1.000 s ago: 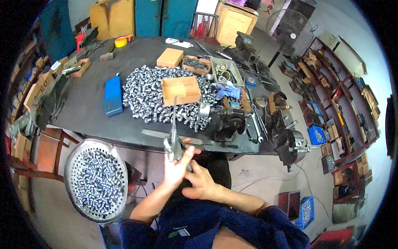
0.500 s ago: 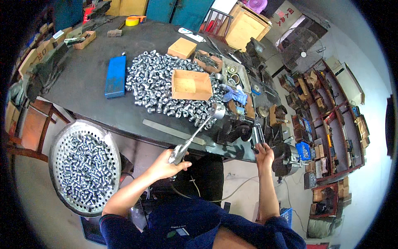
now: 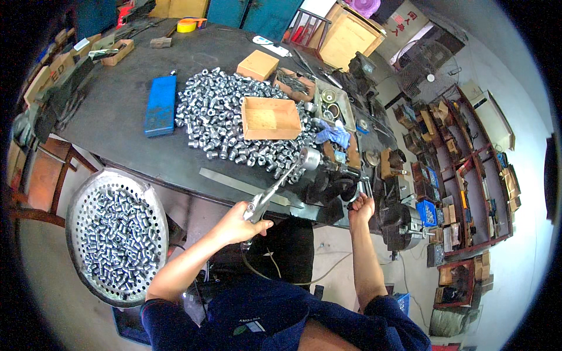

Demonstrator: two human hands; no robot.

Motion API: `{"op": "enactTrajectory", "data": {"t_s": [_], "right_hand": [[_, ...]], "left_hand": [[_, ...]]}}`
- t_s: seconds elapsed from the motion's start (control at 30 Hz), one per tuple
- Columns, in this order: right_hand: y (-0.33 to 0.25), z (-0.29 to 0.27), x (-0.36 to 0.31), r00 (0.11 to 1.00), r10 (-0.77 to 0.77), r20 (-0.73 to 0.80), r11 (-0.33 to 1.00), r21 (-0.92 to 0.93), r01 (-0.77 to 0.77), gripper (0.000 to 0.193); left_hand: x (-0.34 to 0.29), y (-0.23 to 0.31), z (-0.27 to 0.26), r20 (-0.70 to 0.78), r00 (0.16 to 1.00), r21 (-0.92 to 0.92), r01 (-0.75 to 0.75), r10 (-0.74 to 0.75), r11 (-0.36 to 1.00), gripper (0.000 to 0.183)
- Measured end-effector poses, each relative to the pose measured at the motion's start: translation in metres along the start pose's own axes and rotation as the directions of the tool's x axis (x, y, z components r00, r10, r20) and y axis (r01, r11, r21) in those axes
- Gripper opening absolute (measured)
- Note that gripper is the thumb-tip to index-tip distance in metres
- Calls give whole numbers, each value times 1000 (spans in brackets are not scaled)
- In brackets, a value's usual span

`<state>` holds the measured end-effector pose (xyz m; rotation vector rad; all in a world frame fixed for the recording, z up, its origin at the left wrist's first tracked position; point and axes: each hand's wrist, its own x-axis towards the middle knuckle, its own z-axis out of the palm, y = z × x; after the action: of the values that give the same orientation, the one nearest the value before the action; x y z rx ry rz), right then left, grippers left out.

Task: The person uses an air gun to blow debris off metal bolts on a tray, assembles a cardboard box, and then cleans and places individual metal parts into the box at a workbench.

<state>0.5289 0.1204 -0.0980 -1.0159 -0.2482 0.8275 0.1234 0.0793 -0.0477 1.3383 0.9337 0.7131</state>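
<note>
At the centre of the frame, a blow gun [image 3: 260, 205] is held in the left hand [image 3: 234, 225], its body wrapped by the fingers and the thumb laid along the near side. The gun's long axis is slanted from lower left to upper right, and its thin nozzle is aimed up and right at a round metal fitting [image 3: 310, 158] on a dark clamping device [image 3: 331, 187]; whether the tip is touching the fitting cannot be told. The gun is seen as silver-grey and shiny, with a chunky body narrowed into a straight, slender tube. A pale hose [image 3: 304, 284] is looped below, in the lower centre.

Right of centre, the right hand [image 3: 362, 209] is placed at the bench edge, its fingers curled beside a shiny metal bar [image 3: 366, 186]; whether the bar is gripped cannot be told. In the upper centre, a shallow cardboard box [image 3: 272, 120] is set on a heap of silvery metal fittings [image 3: 216, 117]. At lower left, more are held in a perforated metal bowl [image 3: 75, 234].
</note>
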Motion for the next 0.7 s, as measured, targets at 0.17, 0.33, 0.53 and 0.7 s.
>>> {"op": "enactTrajectory", "data": {"t_s": [0.17, 0.33, 0.53, 0.7], "right_hand": [[-42, 20, -30, 989, -45, 144, 998, -26, 50, 15], [-31, 24, -25, 997, 16, 82, 994, -112, -7, 13], [12, 45, 14, 977, 188, 95, 982, -42, -185, 19], [12, 42, 18, 988, 142, 57, 987, -81, -137, 18]], "left_hand": [[7, -4, -4, 36, 999, 37, -34, 33, 999, 27], [1, 2, -5, 48, 998, -29, -29, 30, 999, 34], [0, 8, -8, 87, 996, 9, -6, 5, 1000, 37], [-1, 7, -8, 61, 995, -7, -75, 75, 997, 35]]}}
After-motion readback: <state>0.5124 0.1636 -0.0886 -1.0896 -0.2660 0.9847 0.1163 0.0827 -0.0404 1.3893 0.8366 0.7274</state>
